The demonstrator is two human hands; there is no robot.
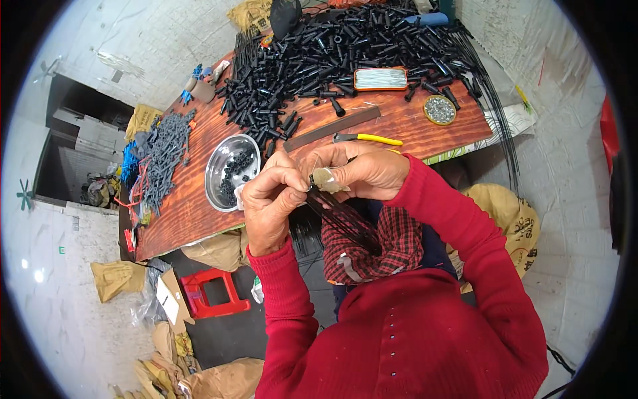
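My left hand (pixel 269 203) is closed in a pinch at the upper end of a bundle of thin black strands (pixel 347 223). The bundle slopes down to the right, over a red-and-black checked cloth (pixel 399 239) on my lap. My right hand (pixel 369 174) meets the left at that end, thumb and fingers pressed together. A tan, wrinkled patch (pixel 324 178) covers the tip of its thumb or lies against it; which one I cannot tell. What the right fingertips pinch is too small to make out. Behind the hands lie pliers with yellow handles (pixel 379 139).
A steel bowl (pixel 211 174) with small black parts stands left of my hands. Beyond lie a dark flat bar (pixel 332 128), a heap of black tubes (pixel 312 56), an orange-rimmed tray (pixel 380 89) of thin rods and a round tin (pixel 440 121). Grey parts (pixel 166 153) cover the table's left.
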